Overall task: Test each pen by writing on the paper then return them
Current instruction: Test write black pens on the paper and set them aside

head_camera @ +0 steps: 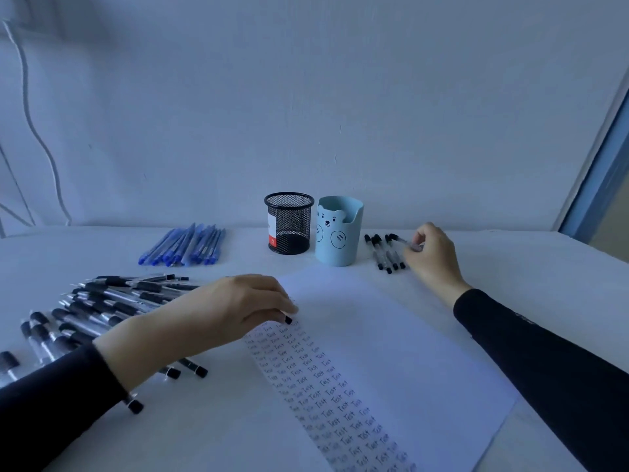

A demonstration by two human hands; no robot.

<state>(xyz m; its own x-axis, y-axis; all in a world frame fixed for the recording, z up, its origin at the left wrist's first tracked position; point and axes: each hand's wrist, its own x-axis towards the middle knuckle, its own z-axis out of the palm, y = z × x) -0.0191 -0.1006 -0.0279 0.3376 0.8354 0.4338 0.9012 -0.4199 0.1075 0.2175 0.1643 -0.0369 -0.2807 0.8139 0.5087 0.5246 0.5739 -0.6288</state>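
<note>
Black pen (396, 238) pinched by right hand (434, 258), upper right — lay parallel to row (384, 255); left hand (235, 308) fingers curl over cap (288, 320).

Two holders, one sheet, three lots of pens.
Between left hand (231, 308) and right hand (432, 257): one mesh holder (289, 223), one bear cup (338, 233), one paper sheet (391, 335). At the right fingertips, four or five black-capped pens (383, 253); beyond the left hand, roughly ten blue pens (185, 247); beside its wrist, a heap of black pens (102, 301), uncountable.
</note>
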